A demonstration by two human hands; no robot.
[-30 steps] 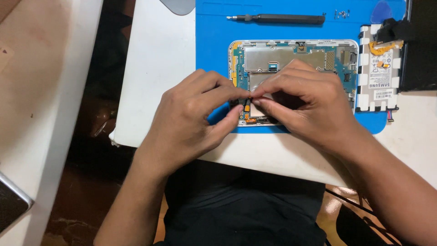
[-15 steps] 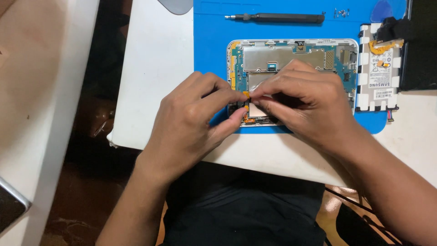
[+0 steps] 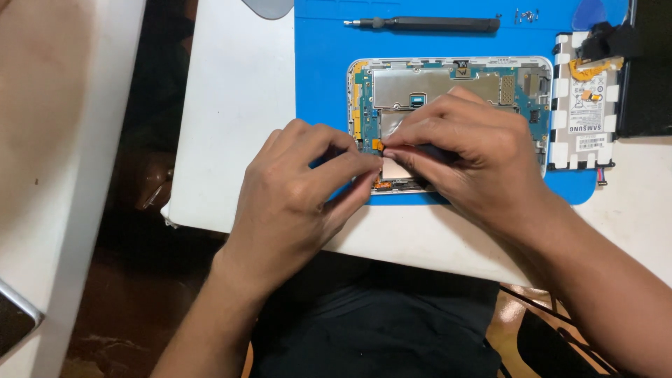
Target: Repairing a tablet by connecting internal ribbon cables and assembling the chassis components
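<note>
An opened tablet [image 3: 448, 84] with its back cover off lies on a blue mat [image 3: 322, 63], showing metal shields and a blue-green circuit board. My left hand [image 3: 301, 189] and my right hand [image 3: 476, 154] meet over its lower left part. The fingertips of both pinch at a small orange ribbon connector [image 3: 378, 144] on the board. The hands hide the lower half of the tablet.
A black screwdriver [image 3: 427, 24] lies along the mat's far edge, with tiny screws [image 3: 526, 14] and a blue pick [image 3: 591, 12] beside it. A white battery pack [image 3: 586, 112] rests right of the tablet, next to a black object [image 3: 647, 70]. The white table [image 3: 231, 105] ends near my body.
Both hands have stayed over the lower left of the tablet. The fingertips shifted slightly around the orange connector.
</note>
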